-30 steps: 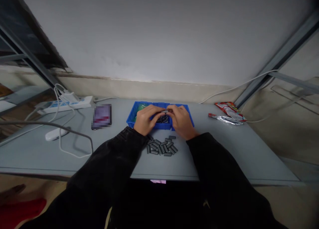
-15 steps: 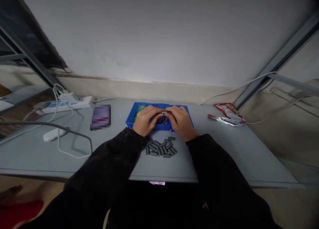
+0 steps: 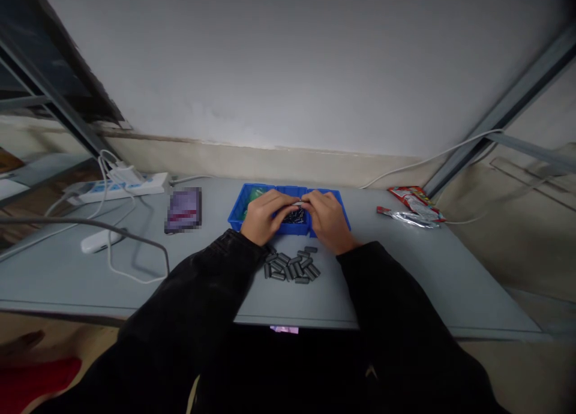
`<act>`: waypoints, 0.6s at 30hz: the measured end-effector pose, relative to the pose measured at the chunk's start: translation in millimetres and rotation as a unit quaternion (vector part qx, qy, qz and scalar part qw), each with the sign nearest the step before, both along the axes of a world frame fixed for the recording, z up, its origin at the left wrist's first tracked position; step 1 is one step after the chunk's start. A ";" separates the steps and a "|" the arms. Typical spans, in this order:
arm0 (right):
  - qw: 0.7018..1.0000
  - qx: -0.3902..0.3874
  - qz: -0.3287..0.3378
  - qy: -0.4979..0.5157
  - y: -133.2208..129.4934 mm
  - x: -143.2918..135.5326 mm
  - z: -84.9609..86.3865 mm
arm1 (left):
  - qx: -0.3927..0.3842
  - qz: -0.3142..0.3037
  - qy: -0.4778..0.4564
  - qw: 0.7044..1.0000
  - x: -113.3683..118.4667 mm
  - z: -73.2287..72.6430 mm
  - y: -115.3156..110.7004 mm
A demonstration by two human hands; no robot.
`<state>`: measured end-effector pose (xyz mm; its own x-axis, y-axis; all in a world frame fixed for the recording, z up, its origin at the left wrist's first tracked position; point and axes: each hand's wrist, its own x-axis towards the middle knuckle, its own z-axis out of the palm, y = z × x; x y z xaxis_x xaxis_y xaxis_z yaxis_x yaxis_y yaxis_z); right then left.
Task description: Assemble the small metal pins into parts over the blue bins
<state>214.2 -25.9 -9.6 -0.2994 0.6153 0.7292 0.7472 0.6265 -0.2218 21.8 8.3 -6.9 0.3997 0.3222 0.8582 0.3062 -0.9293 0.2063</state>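
Note:
Over a blue divided tray (image 3: 234,217), my left hand (image 3: 266,215) and my right hand (image 3: 327,219) meet fingertip to fingertip. Both pinch one small light-coloured piece (image 3: 299,203), mostly covered by the fingers. Small dark metal parts (image 3: 296,215) lie in the tray's middle compartment, and something green (image 3: 255,194) is in the left one. On the table just in front of the tray is a loose pile of grey cylinders (image 3: 292,267), partly beside my left sleeve.
A white power strip (image 3: 155,185) with cables, a blurred purple packet (image 3: 183,210) and a white device (image 3: 101,241) are on the left. Red and silver wrappers (image 3: 414,218) lie at the right. Metal frame posts rise at both sides of the grey table (image 3: 405,270).
The view has shifted very slightly. Both hands stay over the tray, and the pinched piece shows a little differently between the fingertips.

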 end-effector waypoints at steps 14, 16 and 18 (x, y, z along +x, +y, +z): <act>1.000 0.007 0.002 0.012 -1.6 -0.1 1.8 | -0.006 0.022 -0.009 1.000 0.3 0.7 -1.2; 1.000 0.006 0.006 0.016 -0.7 0.1 0.8 | -0.004 0.018 -0.011 1.000 0.4 0.8 -1.3; 1.000 0.002 0.005 0.021 0.0 0.1 -0.4 | -0.001 0.012 -0.012 1.000 0.5 1.0 -1.5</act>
